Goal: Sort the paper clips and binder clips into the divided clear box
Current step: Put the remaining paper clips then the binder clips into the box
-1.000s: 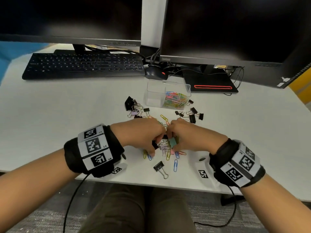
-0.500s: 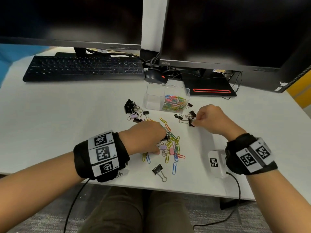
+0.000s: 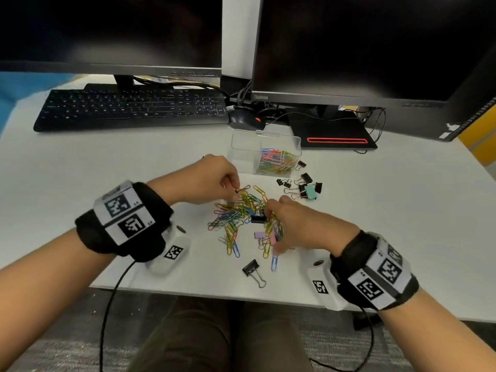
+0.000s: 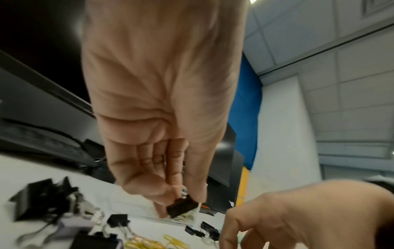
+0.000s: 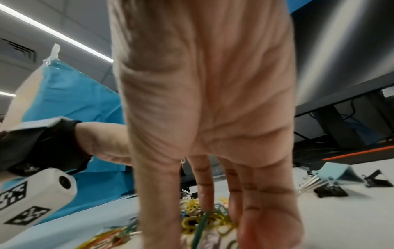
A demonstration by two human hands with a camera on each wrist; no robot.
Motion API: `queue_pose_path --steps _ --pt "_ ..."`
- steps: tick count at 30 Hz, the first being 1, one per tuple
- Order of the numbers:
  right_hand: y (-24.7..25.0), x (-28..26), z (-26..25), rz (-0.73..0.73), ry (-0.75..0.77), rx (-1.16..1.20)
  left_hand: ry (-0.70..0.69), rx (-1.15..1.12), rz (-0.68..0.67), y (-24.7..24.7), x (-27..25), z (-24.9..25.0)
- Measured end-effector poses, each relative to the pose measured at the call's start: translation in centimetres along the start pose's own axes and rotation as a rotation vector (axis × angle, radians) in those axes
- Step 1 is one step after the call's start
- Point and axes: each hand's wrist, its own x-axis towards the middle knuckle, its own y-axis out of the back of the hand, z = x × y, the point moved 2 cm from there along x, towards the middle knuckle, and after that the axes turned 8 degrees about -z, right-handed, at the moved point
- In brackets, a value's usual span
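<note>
The divided clear box (image 3: 243, 146) stands mid-table; its right compartment holds coloured paper clips (image 3: 276, 161). A pile of coloured paper clips (image 3: 236, 216) lies in front of it, with a black binder clip (image 3: 259, 219) and pastel ones (image 3: 268, 237) mixed in. My left hand (image 3: 234, 189) pinches a small black binder clip (image 4: 182, 208) at the pile's far left edge. My right hand (image 3: 269, 210) reaches down into the pile with straight fingers (image 5: 204, 185), holding nothing. More binder clips (image 3: 306, 181), one teal (image 3: 312, 193), lie right of the box.
A heap of black binder clips (image 4: 42, 198) sits beyond my left hand. One black binder clip (image 3: 252, 268) lies near the table's front edge. Keyboard (image 3: 128, 108), mouse (image 3: 245, 119) and two monitors stand behind the box.
My right hand carried the teal binder clip to the group right of the box, let it go, and came back to the pile. My left hand moved away from me, pinching a black binder clip.
</note>
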Motion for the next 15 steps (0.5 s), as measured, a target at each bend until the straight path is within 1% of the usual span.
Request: queue_pose_path --steps 3,5,6,9,11,13,15 --pt "1.0 0.6 0.2 0.12 0.004 0.032 0.009 -0.227 -0.068 0.4 0.1 -0.9" --pt "1.6 0.3 0.6 0.169 -0.019 0.073 0.007 -0.248 -0.071 0.6 0.1 -1.4" --pt "1.6 0.1 0.9 0.174 -0.033 0.079 0.021 -0.198 -0.045 0.8 0.1 -1.8" --pt "1.1 -0.3 1.4 0.111 -0.085 0.009 0.094 0.123 0.058 1.2 0.1 -2.7" --pt "0.8 0.0 1.4 0.084 -0.096 -0.032 0.144 0.28 0.066 1.0 0.2 -3.3" --pt "1.0 0.3 1.1 0.126 -0.087 -0.059 0.175 0.361 0.049 0.8 0.2 -3.6" --pt "1.5 0.5 0.3 0.207 -0.039 -0.091 0.186 0.421 0.042 0.5 0.1 -3.6"
